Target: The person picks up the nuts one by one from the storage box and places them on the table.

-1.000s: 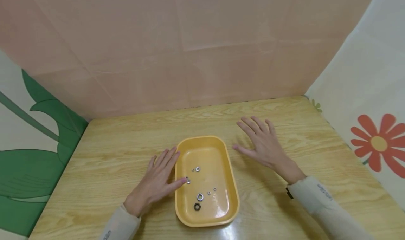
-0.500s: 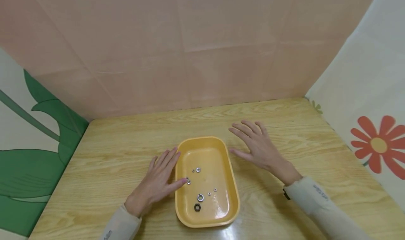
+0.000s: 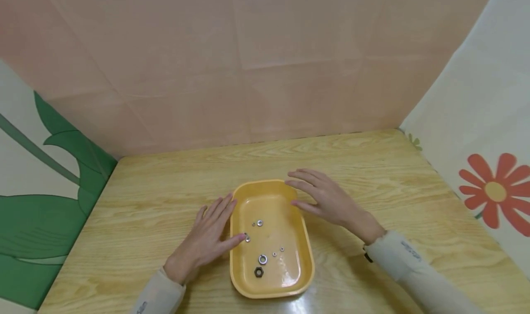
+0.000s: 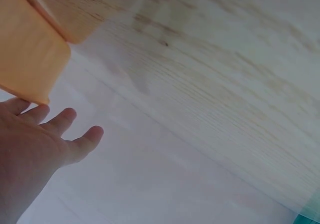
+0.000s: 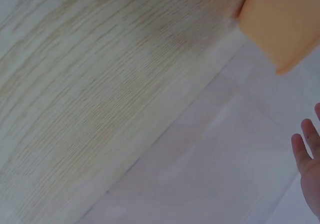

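Note:
A yellow plastic tray [image 3: 269, 206] stands on the wooden table with several small metal parts in it. Among them are a dark hex nut [image 3: 258, 272], a silver ring like a washer [image 3: 262, 259] and a small silver nut [image 3: 260, 223]. My left hand [image 3: 204, 238] rests at the tray's left rim, fingers extended, thumb reaching over the inside near another tiny nut [image 3: 247, 239]. In the left wrist view its fingertips meet the rim. My right hand [image 3: 331, 201] hovers over the far right rim with fingers spread, holding nothing; in the right wrist view it appears apart from the tray [image 5: 280, 23].
The wooden tabletop [image 3: 157, 190] surrounds the tray. A pink sheet [image 3: 248, 75] stands along the back edge. Printed panels flank the table, green leaves [image 3: 37, 222] at left and a red flower [image 3: 494, 192] at right.
My right hand has moved left and a little nearer, from beside the tray to over its right rim. The left hand and the metal parts stay as they were.

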### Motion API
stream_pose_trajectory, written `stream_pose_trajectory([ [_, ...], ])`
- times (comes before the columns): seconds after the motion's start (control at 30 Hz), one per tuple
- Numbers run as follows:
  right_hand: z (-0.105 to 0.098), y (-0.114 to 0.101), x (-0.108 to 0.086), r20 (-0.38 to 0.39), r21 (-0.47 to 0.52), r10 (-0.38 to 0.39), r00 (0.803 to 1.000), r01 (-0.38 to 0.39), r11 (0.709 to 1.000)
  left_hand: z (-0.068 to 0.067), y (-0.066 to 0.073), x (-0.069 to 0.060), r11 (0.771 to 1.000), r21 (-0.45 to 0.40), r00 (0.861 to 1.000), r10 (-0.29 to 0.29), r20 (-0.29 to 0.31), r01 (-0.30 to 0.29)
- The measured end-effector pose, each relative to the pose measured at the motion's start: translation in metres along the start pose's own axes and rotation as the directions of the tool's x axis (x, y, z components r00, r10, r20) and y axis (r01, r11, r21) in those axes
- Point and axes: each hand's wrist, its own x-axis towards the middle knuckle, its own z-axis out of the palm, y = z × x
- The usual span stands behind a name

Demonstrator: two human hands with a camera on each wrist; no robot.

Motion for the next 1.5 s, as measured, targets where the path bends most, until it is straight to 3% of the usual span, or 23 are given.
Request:
stream_pose_trajectory([
  [0.47, 0.004, -0.010, 0.010, 0.058, 0.118, 0.034, 0.998, -0.040, 0.992, 0.002, 0.003, 0.001, 1.000, 0.005, 1.000, -0.006, 0.004, 0.006],
  [1.5, 0.032, -0.033, 0.026, 0.216, 0.188, 0.010, 0.976, -0.052, 0.981, 0.002, 0.000, 0.003, 1.000, 0.011, 1.000, 0.001, -0.003, -0.001],
])
